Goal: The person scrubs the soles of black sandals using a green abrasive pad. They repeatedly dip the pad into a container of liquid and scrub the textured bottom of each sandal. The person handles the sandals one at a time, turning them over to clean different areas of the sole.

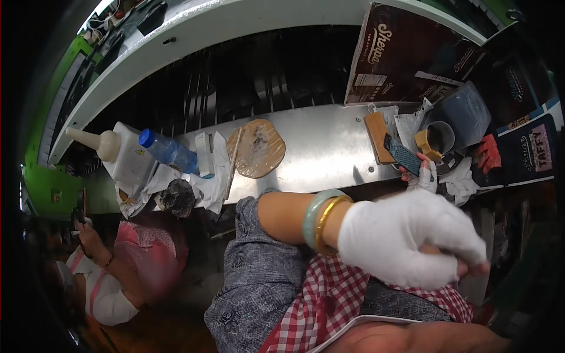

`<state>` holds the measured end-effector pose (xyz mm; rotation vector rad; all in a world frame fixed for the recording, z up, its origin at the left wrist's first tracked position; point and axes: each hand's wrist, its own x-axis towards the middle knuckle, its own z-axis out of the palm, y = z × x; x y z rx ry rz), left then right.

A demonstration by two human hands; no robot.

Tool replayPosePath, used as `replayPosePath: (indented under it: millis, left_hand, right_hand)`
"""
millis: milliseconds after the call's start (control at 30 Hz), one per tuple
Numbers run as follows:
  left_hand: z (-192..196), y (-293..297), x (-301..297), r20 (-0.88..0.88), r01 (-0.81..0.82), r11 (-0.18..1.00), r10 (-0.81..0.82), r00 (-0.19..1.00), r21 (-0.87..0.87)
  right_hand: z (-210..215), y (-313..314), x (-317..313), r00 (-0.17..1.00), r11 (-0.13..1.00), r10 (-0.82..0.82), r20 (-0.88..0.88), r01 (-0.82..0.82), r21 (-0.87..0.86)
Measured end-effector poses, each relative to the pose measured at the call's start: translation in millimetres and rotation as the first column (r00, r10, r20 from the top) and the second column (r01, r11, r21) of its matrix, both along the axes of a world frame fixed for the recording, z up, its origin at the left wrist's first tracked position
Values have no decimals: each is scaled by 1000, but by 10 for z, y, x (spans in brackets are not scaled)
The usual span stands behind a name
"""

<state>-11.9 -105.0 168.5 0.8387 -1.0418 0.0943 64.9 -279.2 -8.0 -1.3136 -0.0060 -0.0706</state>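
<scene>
Teal textured slab [404,154] is held at the bench's right end, tilted, overlapping a tan wooden block [378,139]; its surface is patterned, dark-edged. It is clamped in the right hand [426,174], gloved, fingertips bare. Left hand [412,240], also white-gloved, is curled in the foreground, partly blurred; whether anything is gripped can't be told. Just beyond the slab: 1 clear cup [445,136], contents unclear, and 1 translucent bin [471,112]. Behind, white lettering and 1 barcode are carried by a brown carton [406,56]. Far left: 1 white nozzle bottle [125,156], yellow hazard-triangle label; 1 blue-capped clear bottle [170,154], fill level unclear.
</scene>
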Motion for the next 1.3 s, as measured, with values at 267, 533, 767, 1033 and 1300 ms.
replayPosePath:
  millis: [267, 533, 767, 1033, 1300]
  left_hand:
    - [269, 995, -235, 351, -741, 663, 723, 595, -110]
    - [311, 1235, -374, 472, -825, 540, 779, 413, -169]
    - [283, 1329, -495, 500, -880, 438, 813, 300, -185]
    - [301, 1238, -426, 520, -913, 328, 839, 164, -242]
    - [-129, 600, -98, 547, -1000, -11, 837, 0, 16]
  right_hand:
    - [173, 75, -41, 999, 1000, -25, 37, 25, -17]
    - [109, 94, -6, 998, 999, -45, 32, 44, 14]
    - [180, 130, -20, 998, 999, -50, 35, 50, 13]
    - [128, 127, -5, 999, 999, -8, 33, 7, 37]
    - [-71, 205, 139, 987, 998, -29, 156, 38, -58]
